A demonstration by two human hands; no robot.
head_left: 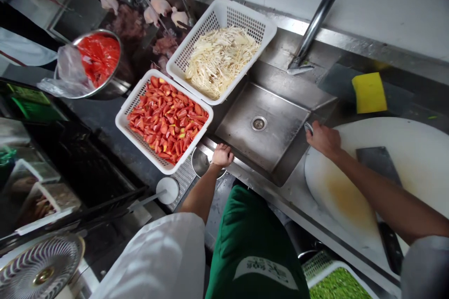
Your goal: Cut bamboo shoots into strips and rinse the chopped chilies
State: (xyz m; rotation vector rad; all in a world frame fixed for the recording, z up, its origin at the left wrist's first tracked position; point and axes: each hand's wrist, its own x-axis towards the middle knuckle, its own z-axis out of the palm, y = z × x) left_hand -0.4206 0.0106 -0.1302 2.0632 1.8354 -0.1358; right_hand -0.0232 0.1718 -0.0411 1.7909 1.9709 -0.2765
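Observation:
My left hand (222, 155) is closed in a fist at the front rim of a steel sink (242, 124), just right of a white basket (126, 127) of cut red pieces, perhaps carrots or peppers (168, 119). Nothing sticks out of that fist. Across the basin, my right hand (324, 139) grips a small shiny metal thing (308, 127) at the sink's right edge; its kind is hard to tell. Below my right forearm, a cleaver (379, 163) lies on a round white chopping board (336, 191). Another white basket (268, 28) at the sink's left holds bean sprouts (224, 58).
A tap (322, 16) leans over the sink's back. Behind the board lies a yellow sponge (369, 92). Plucked poultry (161, 5) and a steel pot (117, 77) with a red plastic bag are far left, near another person's arm. A basket of chopped greens (338, 285) stands below.

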